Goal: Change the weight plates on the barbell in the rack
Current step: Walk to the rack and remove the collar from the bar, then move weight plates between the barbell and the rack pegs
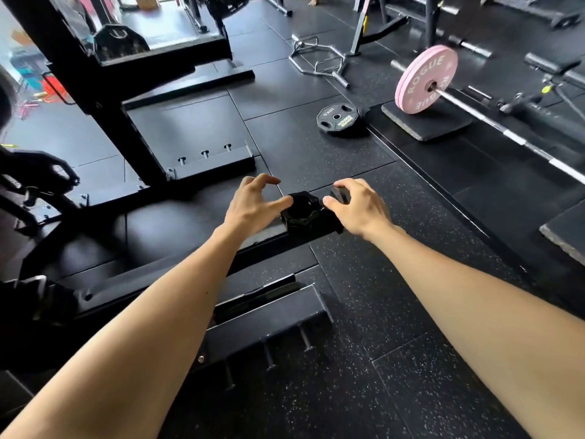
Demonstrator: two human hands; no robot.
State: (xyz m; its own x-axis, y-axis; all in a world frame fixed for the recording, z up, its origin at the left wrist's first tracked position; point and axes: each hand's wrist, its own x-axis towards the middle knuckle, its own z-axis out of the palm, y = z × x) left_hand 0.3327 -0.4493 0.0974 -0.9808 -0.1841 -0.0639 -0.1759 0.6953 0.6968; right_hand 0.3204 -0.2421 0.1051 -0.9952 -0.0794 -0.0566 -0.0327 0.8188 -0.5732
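A black clamp collar (300, 213) sits at the end of a dark, blurred bar (177, 236) that runs in from the left, level with my hands. My right hand (356, 205) pinches the collar's lever between thumb and fingers. Just left of the collar is my left hand (253, 205), fingers spread and curled, its thumb tip touching the collar's rim. A black plate with grip holes (41, 175) shows at the left edge, partly cut off. Another black 10 kg plate (338, 118) lies flat on the floor beyond my hands.
The black rack upright (79, 74) and its base with pegs (209, 158) stand at the left. More pegs (269, 353) stick out below my arms. A barbell with pink plates (425, 79) rests on a pad at the right, a chrome trap bar (319, 61) behind it.
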